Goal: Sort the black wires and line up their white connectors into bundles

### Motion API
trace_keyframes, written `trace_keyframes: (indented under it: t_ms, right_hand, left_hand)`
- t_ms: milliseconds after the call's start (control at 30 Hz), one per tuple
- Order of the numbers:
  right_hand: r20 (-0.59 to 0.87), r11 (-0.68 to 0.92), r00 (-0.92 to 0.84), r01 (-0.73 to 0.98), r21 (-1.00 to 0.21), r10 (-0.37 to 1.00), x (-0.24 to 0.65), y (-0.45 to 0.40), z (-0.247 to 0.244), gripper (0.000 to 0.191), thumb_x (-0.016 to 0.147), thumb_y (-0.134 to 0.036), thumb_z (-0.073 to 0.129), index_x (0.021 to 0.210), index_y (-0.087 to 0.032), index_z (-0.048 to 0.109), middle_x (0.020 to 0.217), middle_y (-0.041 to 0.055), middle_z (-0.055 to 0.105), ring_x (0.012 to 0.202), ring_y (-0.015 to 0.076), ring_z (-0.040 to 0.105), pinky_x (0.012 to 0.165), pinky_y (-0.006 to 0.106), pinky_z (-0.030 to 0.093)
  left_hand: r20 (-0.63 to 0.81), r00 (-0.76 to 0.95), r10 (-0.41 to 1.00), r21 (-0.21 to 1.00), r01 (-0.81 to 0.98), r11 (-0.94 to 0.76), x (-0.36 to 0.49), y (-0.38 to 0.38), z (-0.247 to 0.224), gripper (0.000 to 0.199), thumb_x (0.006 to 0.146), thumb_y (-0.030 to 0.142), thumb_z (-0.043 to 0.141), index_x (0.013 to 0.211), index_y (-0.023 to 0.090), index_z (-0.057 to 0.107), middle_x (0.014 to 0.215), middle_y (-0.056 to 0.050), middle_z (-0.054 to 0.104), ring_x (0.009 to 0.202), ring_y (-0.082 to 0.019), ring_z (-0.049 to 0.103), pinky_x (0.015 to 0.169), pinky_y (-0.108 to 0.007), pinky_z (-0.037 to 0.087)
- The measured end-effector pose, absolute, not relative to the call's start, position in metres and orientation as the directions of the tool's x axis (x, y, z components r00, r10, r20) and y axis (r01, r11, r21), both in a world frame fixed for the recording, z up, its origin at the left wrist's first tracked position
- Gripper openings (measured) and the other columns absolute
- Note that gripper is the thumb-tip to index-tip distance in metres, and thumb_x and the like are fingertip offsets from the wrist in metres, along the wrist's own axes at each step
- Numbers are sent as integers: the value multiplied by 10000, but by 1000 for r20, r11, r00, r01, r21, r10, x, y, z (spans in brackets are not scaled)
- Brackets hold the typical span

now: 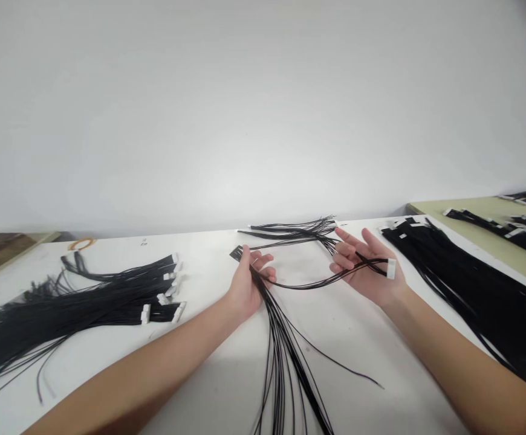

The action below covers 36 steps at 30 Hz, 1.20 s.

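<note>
My left hand (250, 284) is closed round a bundle of thin black wires (285, 344), just below a flat black connector (236, 252). The loose wire ends hang down toward the front edge of view. A few wires curve from this bundle across to my right hand (365, 269), which is palm up with its fingers curled a little. Those wires lie over the palm and end in a white connector (390, 269) near the wrist. Several more black wires (285, 232) lie on the table behind the hands.
At left lies a large pile of black wires (86, 302) with white connectors. Another long pile (476, 290) covers the right side. An orange ring (81, 244) rests at the back left. More wires lie on a green surface (462, 211) at far right, and a pale wall stands behind.
</note>
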State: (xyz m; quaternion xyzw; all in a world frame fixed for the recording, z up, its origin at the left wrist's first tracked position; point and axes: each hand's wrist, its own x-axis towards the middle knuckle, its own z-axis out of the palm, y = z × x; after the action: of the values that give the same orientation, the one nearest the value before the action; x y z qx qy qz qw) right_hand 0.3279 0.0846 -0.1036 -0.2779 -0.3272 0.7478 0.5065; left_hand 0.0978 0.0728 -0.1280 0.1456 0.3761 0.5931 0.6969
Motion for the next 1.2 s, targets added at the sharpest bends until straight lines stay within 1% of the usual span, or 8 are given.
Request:
trace_keyframes:
  t_ms: [133,267,433,567,667,800,1000,1200]
  right_hand:
    - [21,-131,-252,-571,-811,968,328,77,-94,589,786,-716,292,1024,-276,602,813,44,501,620,168,400,652,369,414]
    - [45,-107,-192,-710,-696,980,330,74,-91,759,711,-811,284,1080,-231,605,1014,93,537,757,204,472,687,387,437]
    - [49,-61,-111,-804,-592,993,335,78,-92,875,629,-855,356,1093,-152,592,1080,140,526,957,250,498,741,386,472]
    - [50,-31,-86,-744,-667,995,333,82,-94,807,632,-849,334,1055,-209,584,1044,129,534,970,262,502,752,411,478]
    - [78,21,-51,-689,-725,996,331,84,-99,735,672,-816,320,1065,-251,576,997,94,541,921,241,520,781,413,470]
    - [255,223,39,-623,-750,966,332,89,-109,536,732,-700,429,1016,-273,584,824,42,551,790,199,545,769,390,471]
    - [376,387,135,-533,-753,917,334,94,-113,179,786,-389,551,910,-260,570,781,6,588,768,161,574,770,345,470]
    - [298,362,216,-388,-847,930,329,99,-120,235,735,-239,670,959,-267,603,712,-51,488,643,79,509,646,236,469]
  left_hand:
    - [-364,-23,931,652,-720,237,98,73,-128,371,763,541,560,911,217,458,834,-32,596,507,-104,553,514,-245,459]
    - [-302,-37,952,697,-691,194,97,72,-129,363,826,518,479,1120,306,450,904,-39,606,549,-112,582,557,-259,484]
    - [-304,-44,952,683,-706,185,97,72,-130,240,863,448,456,985,251,516,901,-47,610,573,-105,595,585,-244,497]
    - [-353,-79,932,642,-745,180,97,73,-131,220,886,415,427,869,210,507,880,-40,624,610,-111,617,646,-258,522]
    - [-341,-90,936,633,-758,157,97,74,-132,226,896,395,418,819,197,496,1004,-40,631,791,-143,650,759,-290,528]
    - [-299,-67,952,613,-778,138,99,75,-132,254,900,384,418,761,178,471,1164,-61,603,1006,-186,610,848,-335,509]
    - [-324,-46,945,616,-769,174,100,77,-132,266,915,383,370,764,178,448,870,-81,652,948,-208,640,823,-350,515]
    - [-355,48,934,645,-710,282,99,72,-127,223,901,372,409,798,184,471,705,-21,591,787,-185,660,717,-309,529]
